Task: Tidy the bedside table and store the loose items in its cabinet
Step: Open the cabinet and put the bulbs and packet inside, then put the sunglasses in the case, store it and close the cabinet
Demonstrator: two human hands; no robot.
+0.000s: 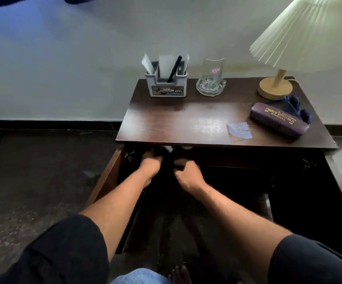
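Both my hands reach into the dark open cabinet under the bedside table (186,119). My left hand (151,163) and right hand (186,173) look curled around something dark; I cannot tell what. The loose items lie up and to the right: a small packet (239,131), then the purple glasses case (279,119), long axis running far-left to near-right. My right hand is nearer.

Glass (212,69) (in ashtray (211,88)) left of lamp (276,87)
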